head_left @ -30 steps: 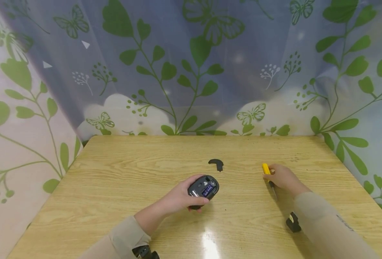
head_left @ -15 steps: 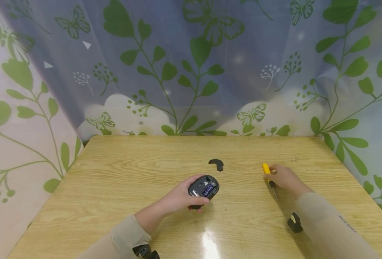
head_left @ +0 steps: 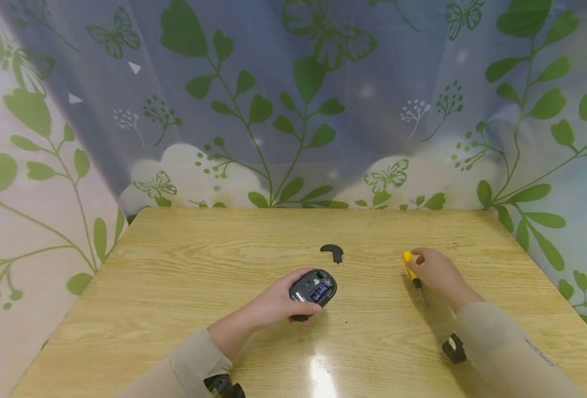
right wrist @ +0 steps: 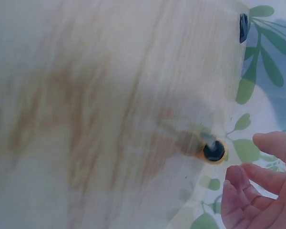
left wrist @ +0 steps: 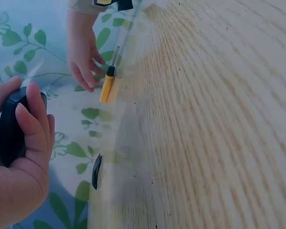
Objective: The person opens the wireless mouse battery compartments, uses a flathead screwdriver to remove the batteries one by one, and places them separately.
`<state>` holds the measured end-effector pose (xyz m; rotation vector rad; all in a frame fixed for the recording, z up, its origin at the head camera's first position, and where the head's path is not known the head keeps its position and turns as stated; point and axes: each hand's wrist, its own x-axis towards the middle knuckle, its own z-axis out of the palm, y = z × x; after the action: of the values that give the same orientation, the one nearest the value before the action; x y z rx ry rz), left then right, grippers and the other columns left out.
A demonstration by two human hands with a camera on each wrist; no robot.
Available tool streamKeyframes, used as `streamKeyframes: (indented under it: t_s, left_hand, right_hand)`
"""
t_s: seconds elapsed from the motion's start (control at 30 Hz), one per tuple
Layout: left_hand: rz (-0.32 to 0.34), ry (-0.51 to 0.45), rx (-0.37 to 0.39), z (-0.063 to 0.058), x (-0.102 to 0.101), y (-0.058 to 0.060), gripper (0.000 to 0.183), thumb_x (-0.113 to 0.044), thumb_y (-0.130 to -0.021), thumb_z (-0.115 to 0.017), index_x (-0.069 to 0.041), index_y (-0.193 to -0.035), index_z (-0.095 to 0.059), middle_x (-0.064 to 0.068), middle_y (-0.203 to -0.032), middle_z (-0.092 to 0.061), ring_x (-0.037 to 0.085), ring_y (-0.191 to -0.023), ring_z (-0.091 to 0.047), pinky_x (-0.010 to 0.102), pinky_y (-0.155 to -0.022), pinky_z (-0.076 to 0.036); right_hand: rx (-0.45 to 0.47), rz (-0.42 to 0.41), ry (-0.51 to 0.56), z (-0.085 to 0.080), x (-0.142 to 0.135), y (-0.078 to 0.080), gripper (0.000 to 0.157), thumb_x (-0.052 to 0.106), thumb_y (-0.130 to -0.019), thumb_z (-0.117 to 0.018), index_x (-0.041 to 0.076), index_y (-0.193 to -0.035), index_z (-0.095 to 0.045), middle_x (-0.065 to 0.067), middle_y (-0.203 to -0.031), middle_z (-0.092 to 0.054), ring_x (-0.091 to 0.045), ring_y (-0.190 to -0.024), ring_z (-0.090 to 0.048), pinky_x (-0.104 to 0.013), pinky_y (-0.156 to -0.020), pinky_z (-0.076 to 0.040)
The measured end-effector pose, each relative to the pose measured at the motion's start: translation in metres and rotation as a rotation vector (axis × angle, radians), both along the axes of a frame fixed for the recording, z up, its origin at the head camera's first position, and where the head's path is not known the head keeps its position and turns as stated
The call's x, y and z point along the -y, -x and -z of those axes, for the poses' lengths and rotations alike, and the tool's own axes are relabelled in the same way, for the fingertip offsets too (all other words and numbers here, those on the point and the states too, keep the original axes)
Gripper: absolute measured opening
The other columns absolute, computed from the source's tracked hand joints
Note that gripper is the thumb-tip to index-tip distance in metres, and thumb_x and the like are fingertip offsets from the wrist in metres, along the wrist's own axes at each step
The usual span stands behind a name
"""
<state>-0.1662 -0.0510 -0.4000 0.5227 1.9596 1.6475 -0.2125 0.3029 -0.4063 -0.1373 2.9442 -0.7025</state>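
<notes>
My left hand [head_left: 268,303] grips a black computer mouse [head_left: 304,286] with its underside turned up. The mouse's compartment stands uncovered, and a purple battery [head_left: 320,292] lies in it. On the right, a screwdriver [head_left: 415,281] with a yellow handle and black collar rests on the table, its shaft toward me. My right hand [head_left: 438,272] is beside the handle; in the right wrist view its fingers [right wrist: 271,145] are parted and hold nothing. A curved black cover piece [head_left: 335,253] lies beyond the mouse; the left wrist view shows this cover [left wrist: 97,171] edge-on.
The wooden table [head_left: 199,243] reaches back to a curtain [head_left: 363,121] printed with leaves and butterflies, which also runs along both sides. A black wrist camera [head_left: 454,348] sits by the right sleeve, another camera [head_left: 222,386] by the left.
My right hand has let go of the screwdriver and drawn slightly up and to the right of it. The left hand and mouse stay in place.
</notes>
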Motion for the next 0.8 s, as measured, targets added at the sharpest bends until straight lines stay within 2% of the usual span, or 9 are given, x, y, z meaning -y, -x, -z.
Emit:
streamKeyframes:
  t_s: [0.13,0.33,0.57,0.8]
  left_hand:
    - [-0.001,0.000,0.006,0.001,0.001,0.001,0.073,-0.018,-0.081,-0.074,-0.023,-0.143,-0.035,0.014,-0.114,-0.056,0.038,-0.076,-0.066,0.030,-0.052,-0.050]
    - [0.004,-0.009,0.006,0.000,0.002,0.001,0.074,-0.018,-0.081,-0.073,-0.020,-0.144,-0.034,0.014,-0.116,-0.055,0.039,-0.077,-0.065,0.029,-0.052,-0.050]
    - [0.012,-0.020,0.012,-0.001,0.002,0.001,0.075,-0.017,-0.082,-0.073,-0.019,-0.145,-0.033,0.014,-0.115,-0.055,0.040,-0.078,-0.065,0.029,-0.052,-0.050]
    - [0.016,-0.016,0.003,-0.001,0.002,0.000,0.074,-0.017,-0.082,-0.073,-0.021,-0.144,-0.034,0.015,-0.115,-0.055,0.040,-0.078,-0.065,0.029,-0.052,-0.050]
  right_hand:
    - [-0.029,-0.012,0.028,-0.003,0.007,-0.004,0.049,0.023,-0.094,-0.053,-0.012,-0.127,-0.045,-0.030,-0.109,-0.056,-0.040,-0.091,-0.059,-0.044,-0.068,-0.051]
    - [-0.063,-0.030,0.045,-0.007,0.020,-0.010,0.047,0.022,-0.094,-0.054,-0.011,-0.127,-0.047,-0.027,-0.109,-0.057,-0.040,-0.095,-0.058,-0.047,-0.073,-0.050]
    - [-0.104,-0.065,0.092,-0.011,0.029,-0.016,0.045,0.021,-0.093,-0.056,-0.010,-0.126,-0.049,-0.021,-0.102,-0.060,-0.031,-0.086,-0.059,-0.044,-0.071,-0.049]
    - [-0.117,-0.101,0.125,-0.017,0.044,-0.021,0.042,0.019,-0.092,-0.058,-0.008,-0.124,-0.052,-0.018,-0.099,-0.062,-0.031,-0.084,-0.061,-0.044,-0.070,-0.050]
